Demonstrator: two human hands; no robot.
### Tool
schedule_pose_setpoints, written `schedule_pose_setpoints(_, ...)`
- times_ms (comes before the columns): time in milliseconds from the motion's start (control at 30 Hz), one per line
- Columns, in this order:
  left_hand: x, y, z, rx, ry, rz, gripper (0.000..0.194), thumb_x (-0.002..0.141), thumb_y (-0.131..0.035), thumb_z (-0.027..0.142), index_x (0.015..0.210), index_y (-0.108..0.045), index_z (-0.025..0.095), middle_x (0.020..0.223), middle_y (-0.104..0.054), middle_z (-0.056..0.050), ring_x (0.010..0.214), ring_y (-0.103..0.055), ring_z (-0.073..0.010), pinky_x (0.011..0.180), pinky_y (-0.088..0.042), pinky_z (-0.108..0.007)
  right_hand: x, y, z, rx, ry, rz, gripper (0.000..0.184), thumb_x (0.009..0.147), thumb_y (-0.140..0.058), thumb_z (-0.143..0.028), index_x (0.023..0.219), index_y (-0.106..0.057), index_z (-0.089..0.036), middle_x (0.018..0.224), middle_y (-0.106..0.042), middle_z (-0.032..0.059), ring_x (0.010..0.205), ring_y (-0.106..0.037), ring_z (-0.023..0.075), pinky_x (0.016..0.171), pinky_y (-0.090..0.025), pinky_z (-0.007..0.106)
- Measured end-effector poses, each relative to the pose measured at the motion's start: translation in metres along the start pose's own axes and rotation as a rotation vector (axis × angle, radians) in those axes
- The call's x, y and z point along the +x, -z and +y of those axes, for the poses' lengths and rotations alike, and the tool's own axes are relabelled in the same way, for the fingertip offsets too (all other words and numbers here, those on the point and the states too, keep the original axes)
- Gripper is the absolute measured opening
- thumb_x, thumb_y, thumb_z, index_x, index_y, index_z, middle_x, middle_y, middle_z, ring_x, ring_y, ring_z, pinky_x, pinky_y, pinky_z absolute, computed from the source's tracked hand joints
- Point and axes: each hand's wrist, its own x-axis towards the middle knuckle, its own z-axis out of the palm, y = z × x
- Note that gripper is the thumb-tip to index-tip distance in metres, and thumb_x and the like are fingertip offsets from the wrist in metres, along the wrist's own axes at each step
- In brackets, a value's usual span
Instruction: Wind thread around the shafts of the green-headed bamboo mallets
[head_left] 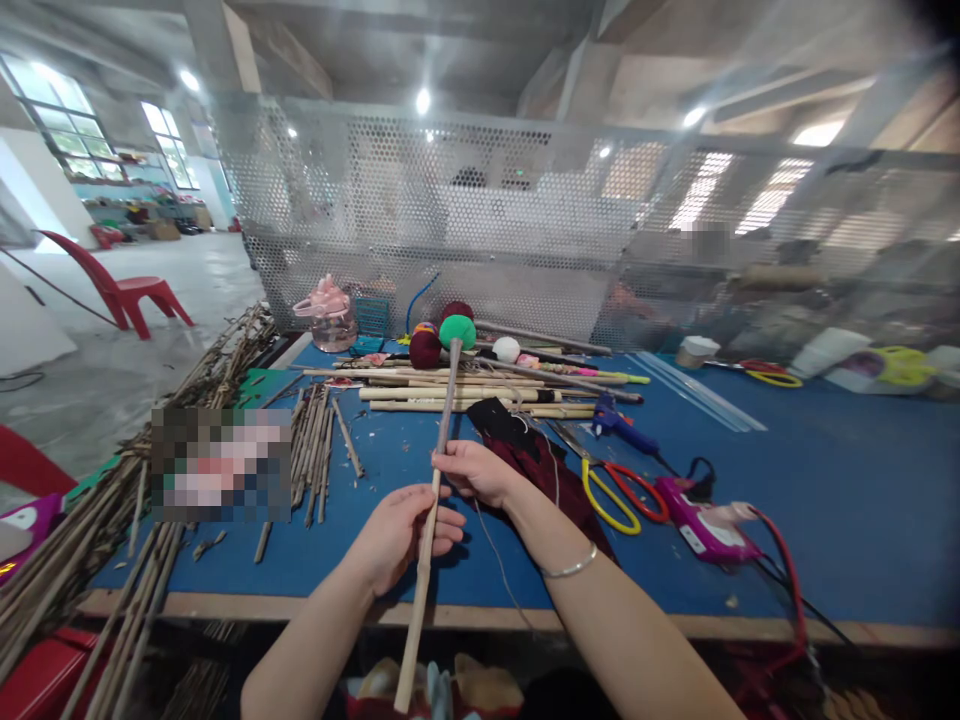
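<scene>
A pale bamboo stick [425, 560] slants away from me over the table edge, its upper part covered in something grey. At its far end is a green ball [457, 331]; whether it is fixed to the stick I cannot tell. My left hand [405, 530] is around the lower part, thumb on top and fingers reaching behind it. Higher up, my right hand [480, 472] pinches the stick where the grey part meets the bare bamboo. A thin grey cord [499, 560] hangs below my right hand. Dark red cloth [574, 490] lies beside my right forearm.
Scissors [619, 490], a blue glue gun [622, 428] and a magenta power strip [709, 525] lie right on the blue table [847, 500]. Dark red balls [425, 348], a white ball [506, 349] and bamboo sticks lie behind. Twigs [315, 450] cover the left, and a perforated screen [420, 220] stands behind.
</scene>
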Motion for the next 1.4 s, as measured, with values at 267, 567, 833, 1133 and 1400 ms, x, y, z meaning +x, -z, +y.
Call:
schedule_pose_setpoints(267,0.005,0.002,-0.001,0.008,-0.091,0.116,0.031,0.072,-0.054,0.042,0.090,-0.050,0.017,0.056,-0.036,0.008,0.034,-0.022,0.0007,0.031,-0.013,-0.010,-0.032,0.001,-0.027,-0.536,-0.001,0.077,0.024,0.064,-0.065,-0.032,0.079,-0.053,-0.016,0.047,-0.041,-0.0075,0.038,-0.030,0.0042,0.036,-0.021,0.017)
schedule_pose_setpoints(567,-0.002,0.012,-0.001,0.005,-0.101,0.114,0.041,0.069,-0.058,0.043,0.101,-0.052,0.018,0.058,-0.037,0.007,0.036,-0.022,0.0002,0.031,-0.014,-0.012,-0.174,0.002,-0.072,-0.969,0.117,0.508,0.029,0.076,-0.050,-0.041,0.070,-0.059,-0.014,0.060,-0.051,0.0003,0.056,-0.044,0.0107,0.052,-0.035,0.022)
schedule_pose_setpoints(833,-0.002,0.015,-0.003,0.022,-0.136,0.155,0.046,0.066,-0.059,0.046,0.103,-0.052,0.018,0.059,-0.038,0.007,0.037,-0.023,0.0006,0.032,-0.014,-0.012,-0.246,0.056,-0.036,-0.848,0.201,1.408,0.041,0.076,-0.040,-0.056,0.074,-0.058,-0.020,0.071,-0.057,0.0128,0.064,-0.054,0.0225,0.060,-0.040,0.037)
schedule_pose_setpoints(1133,0.001,0.011,-0.004,0.098,-0.176,0.169,0.043,0.067,-0.056,0.048,0.098,-0.051,0.019,0.057,-0.037,0.008,0.036,-0.025,-0.0003,0.031,-0.014,-0.012,-0.122,-0.037,-0.019,-0.977,0.379,0.716,0.062,0.076,-0.049,-0.046,0.129,-0.031,-0.020,0.130,-0.037,0.0127,0.120,-0.034,0.0240,0.097,-0.028,0.041)
schedule_pose_setpoints(1400,0.001,0.009,0.002,0.151,-0.236,0.240,0.041,0.067,-0.053,0.053,0.091,-0.053,0.019,0.053,-0.033,0.008,0.034,-0.026,-0.0009,0.031,-0.012,-0.013,-0.005,-0.030,-0.014,-0.511,0.131,0.191,0.039,0.069,-0.059,-0.046,0.091,-0.054,-0.013,0.056,-0.047,-0.0035,0.047,-0.039,0.0069,0.045,-0.031,0.020)
